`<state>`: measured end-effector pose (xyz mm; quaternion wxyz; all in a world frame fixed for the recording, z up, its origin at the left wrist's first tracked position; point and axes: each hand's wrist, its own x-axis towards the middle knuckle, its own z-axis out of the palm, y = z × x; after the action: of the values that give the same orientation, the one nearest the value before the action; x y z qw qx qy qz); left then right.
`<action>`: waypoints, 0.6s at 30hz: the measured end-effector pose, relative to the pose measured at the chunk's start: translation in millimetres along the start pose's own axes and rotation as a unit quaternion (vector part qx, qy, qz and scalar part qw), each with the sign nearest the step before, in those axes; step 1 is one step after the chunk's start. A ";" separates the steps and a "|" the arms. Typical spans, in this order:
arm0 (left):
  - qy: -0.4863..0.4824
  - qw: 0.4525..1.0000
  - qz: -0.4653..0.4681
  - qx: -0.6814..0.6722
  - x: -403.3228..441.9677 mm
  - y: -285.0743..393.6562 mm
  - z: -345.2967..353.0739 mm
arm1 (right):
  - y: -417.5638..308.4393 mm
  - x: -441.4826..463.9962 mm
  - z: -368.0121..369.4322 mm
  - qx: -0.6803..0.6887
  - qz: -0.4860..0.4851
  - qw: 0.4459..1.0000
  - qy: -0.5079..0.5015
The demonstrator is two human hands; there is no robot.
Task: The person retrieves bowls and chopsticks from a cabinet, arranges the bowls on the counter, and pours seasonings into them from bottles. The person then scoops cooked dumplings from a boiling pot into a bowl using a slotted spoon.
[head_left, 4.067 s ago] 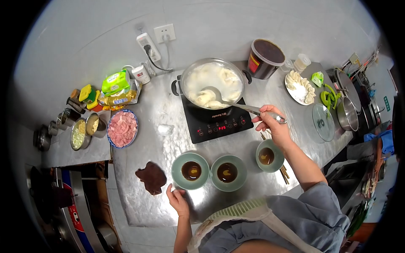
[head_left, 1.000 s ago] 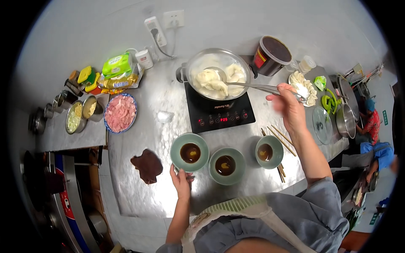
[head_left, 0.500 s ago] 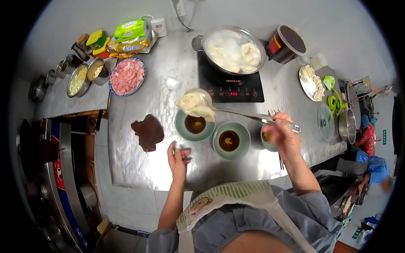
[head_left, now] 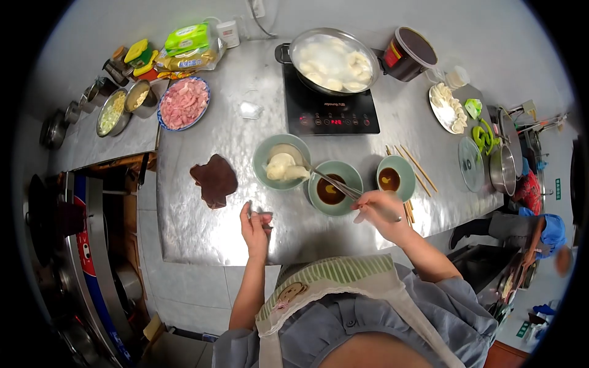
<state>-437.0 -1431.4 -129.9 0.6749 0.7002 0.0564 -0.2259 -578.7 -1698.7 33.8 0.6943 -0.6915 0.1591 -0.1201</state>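
Note:
My right hand [head_left: 383,214] is closed on the handle of a metal ladle [head_left: 331,180], which slants over the middle green bowl [head_left: 356,175]. The ladle's head lies in the left green bowl [head_left: 261,153], along with pale dumplings [head_left: 282,167]. Just below that bowl, my left hand [head_left: 254,228] holds nothing, its fingers apart over the steel table. Dark sauce [head_left: 330,189] shows in the middle bowl. A third green bowl [head_left: 403,168] with sauce stands to the right. More dumplings float in cloudy water in the pot [head_left: 334,61] on the black induction cooker [head_left: 331,115].
A plate of raw meat [head_left: 184,104] and metal bowls of chopped food [head_left: 112,115] are at left, with a dark brown cloth-like piece [head_left: 215,180] nearer. Chopsticks [head_left: 418,170], a dark tub [head_left: 409,54], a dumpling plate [head_left: 448,109] and a glass lid [head_left: 471,164] are right. Co-workers stand far right.
The ladle has gone from the pot to the left bowl, and its dumplings are now down inside it. My right hand has moved left and nearer my body. My left hand has come off the left bowl.

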 end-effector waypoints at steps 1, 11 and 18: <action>0.010 1.000 -0.001 -0.004 -0.9 2.2 0.4 | 1.1 -1.9 -2.9 -0.099 -0.047 0.993 -0.046; 0.016 0.999 0.034 0.027 -3.4 -3.4 0.8 | -25.3 -11.2 -25.5 -0.553 -0.345 0.739 -0.168; 0.002 0.999 0.051 0.012 -1.0 -5.1 10.7 | -53.1 48.4 -41.4 -0.393 -0.398 0.828 0.035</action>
<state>-442.5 -1441.1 -134.1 0.6771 0.7107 0.0193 -0.1900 -547.3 -1756.4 84.5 0.2501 -0.9047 -0.0718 -0.3374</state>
